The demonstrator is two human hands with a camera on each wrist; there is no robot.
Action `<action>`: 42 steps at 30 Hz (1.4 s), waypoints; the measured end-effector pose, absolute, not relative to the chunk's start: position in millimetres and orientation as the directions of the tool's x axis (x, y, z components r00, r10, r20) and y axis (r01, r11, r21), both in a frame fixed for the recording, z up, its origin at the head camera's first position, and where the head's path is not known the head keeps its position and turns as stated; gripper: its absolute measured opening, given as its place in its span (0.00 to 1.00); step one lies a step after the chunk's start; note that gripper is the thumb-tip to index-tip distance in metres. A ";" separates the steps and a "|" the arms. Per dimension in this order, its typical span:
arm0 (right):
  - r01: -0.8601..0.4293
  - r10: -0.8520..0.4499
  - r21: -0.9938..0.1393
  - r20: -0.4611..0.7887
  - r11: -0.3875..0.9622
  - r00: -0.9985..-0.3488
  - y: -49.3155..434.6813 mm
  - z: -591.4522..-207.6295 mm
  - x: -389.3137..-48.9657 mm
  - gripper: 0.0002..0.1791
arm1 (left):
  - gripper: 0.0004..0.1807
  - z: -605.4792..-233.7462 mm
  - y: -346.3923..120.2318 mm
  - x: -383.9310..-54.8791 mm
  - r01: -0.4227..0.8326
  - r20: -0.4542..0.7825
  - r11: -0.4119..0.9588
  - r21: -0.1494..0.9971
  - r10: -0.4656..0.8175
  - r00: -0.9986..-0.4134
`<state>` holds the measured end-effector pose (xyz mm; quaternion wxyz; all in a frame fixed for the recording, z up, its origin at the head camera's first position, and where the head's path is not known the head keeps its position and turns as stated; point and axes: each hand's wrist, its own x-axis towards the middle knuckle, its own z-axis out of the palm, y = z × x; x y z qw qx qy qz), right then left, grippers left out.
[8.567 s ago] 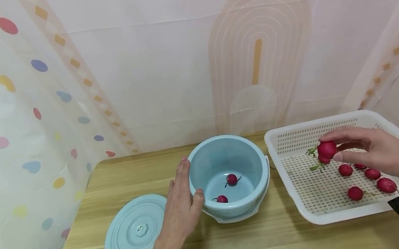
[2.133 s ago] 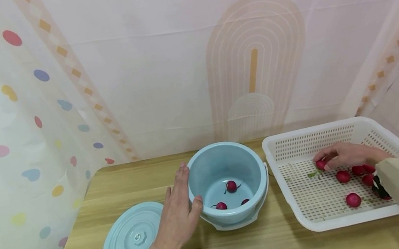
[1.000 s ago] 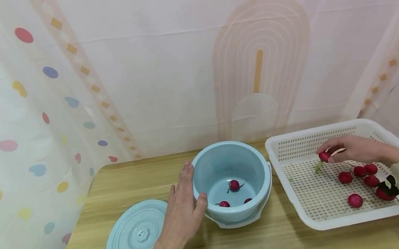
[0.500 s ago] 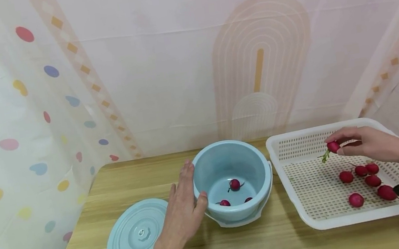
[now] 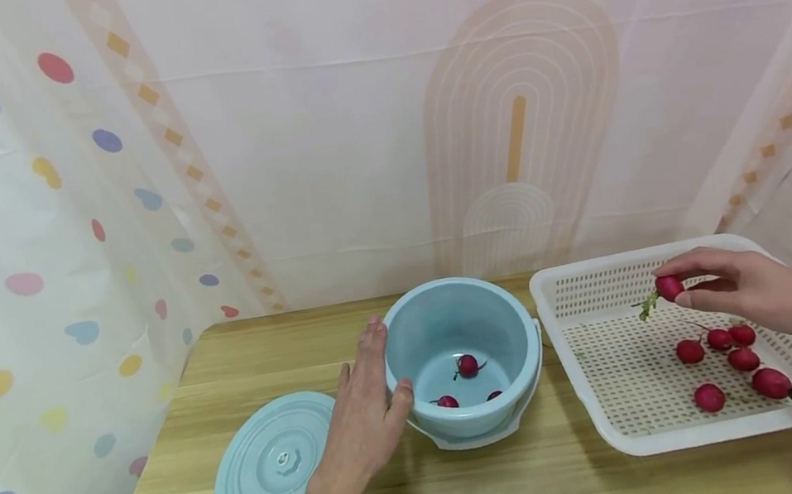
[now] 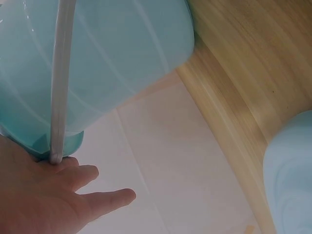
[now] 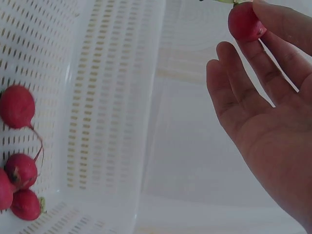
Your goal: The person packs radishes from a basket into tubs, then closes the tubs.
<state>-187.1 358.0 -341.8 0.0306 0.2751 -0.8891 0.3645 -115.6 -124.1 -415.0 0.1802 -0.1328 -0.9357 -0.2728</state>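
Above the white basket point(image 5: 587, 389) my right hand point(image 5: 754, 287) pinches a red radish point(image 5: 669, 288) between thumb and fingertips, its green stalk pointing left. The right wrist view shows that radish point(image 7: 245, 22) at the fingertips, the other fingers loosely extended. With straight fingers, my left hand point(image 5: 359, 423) touches the left side of the blue bucket point(image 5: 471, 416). Three radishes lie in the bucket, one of them point(image 5: 467, 365) near the middle; the front rim partly hides the two others. Several more radishes, among them a round one point(image 5: 710, 398), lie on the basket floor.
A round blue lid point(image 5: 275, 471) lies on the wooden table point(image 5: 473, 487), left of the bucket and partly behind my left hand. The bucket's pale handle point(image 6: 61, 83) hangs against its side. A patterned curtain point(image 5: 322, 140) stands behind the table.
My right hand has lifted a radish from the basket floor and moved up and to the right with it. A third radish has appeared in the bucket since the oldest frame. My left hand stays put.
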 end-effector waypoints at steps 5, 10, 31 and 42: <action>-0.461 -0.418 -0.661 0.237 0.592 -0.877 351.9 -337.9 -175.8 0.20 | 0.40 -414.9 -124.8 -114.5 0.348 0.407 0.817 0.459 0.154 -0.900; -0.509 -0.432 -0.685 0.303 0.522 -0.850 336.8 -334.4 -164.2 0.21 | 0.40 -413.9 -126.3 -114.1 0.348 0.403 0.821 0.454 0.159 -0.901; -0.505 -0.292 -0.747 0.415 0.431 -0.862 269.8 -331.6 -116.5 0.21 | 0.40 -411.5 -128.3 -111.2 0.346 0.390 0.814 0.467 0.161 -0.907; -0.670 -0.312 -0.642 0.593 0.373 -0.742 221.9 -341.5 -114.0 0.25 | 0.40 -411.0 -126.7 -113.2 0.351 0.392 0.812 0.466 0.167 -0.905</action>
